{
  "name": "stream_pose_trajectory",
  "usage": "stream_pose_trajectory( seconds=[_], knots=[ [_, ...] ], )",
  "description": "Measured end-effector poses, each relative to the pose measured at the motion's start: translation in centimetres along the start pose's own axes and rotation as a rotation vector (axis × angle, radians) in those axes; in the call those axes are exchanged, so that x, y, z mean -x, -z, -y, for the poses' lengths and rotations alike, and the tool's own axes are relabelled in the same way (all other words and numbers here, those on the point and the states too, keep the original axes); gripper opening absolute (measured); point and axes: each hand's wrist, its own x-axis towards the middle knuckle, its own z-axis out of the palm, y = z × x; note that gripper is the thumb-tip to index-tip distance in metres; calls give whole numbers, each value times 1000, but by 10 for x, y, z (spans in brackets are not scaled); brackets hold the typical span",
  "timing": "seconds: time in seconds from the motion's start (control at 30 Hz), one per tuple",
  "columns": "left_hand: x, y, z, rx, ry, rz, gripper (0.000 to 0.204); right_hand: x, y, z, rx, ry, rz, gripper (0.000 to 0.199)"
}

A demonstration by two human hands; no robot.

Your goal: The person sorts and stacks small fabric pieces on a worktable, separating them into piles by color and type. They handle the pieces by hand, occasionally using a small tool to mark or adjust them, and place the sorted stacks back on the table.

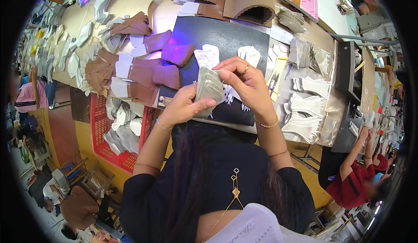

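Note:
A fanned stack of grey-green cut pieces (208,85), thin and rounded like shoe-upper parts, is raised above the black mat (230,31). My left hand (183,108) grips the stack from the left, thumb across its lower part. At the upper right corner, the thumb and fingers of my right hand (246,79) pinch the edge of the pieces. Just behind my hands lie white patterned pieces (207,54) and another small white stack (249,54). Part of what lies on the mat is hidden under my hands.
Brown and white pieces (143,68) overlap left of the mat. A red basket (96,129) with pale pieces stands lower left. White stacks (305,116) and tied grey bundles (299,53) lie right. A cardboard roll (250,1) sits behind. Another person (352,177) works at far right.

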Motion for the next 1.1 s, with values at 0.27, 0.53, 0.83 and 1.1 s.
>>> stream_pose_trajectory(
  seconds=[0.27, 0.53, 0.83, 1.1],
  knots=[
    [-18, -25, 14, 345, -219, -342, 39, 3, 4, -19, 62, -19, -220, 18],
    [-6, -12, 10, 426, -331, -526, 20, 37, 40, 9, -212, -77, -148, 20],
    [-13, -17, -20, 540, -277, -462, 23, 53, 68, 49, -249, 25, -169, 24],
    [-29, -12, -21, 610, -157, -542, 18, 66, 96, 59, -50, 58, -295, 17]
  ],
)
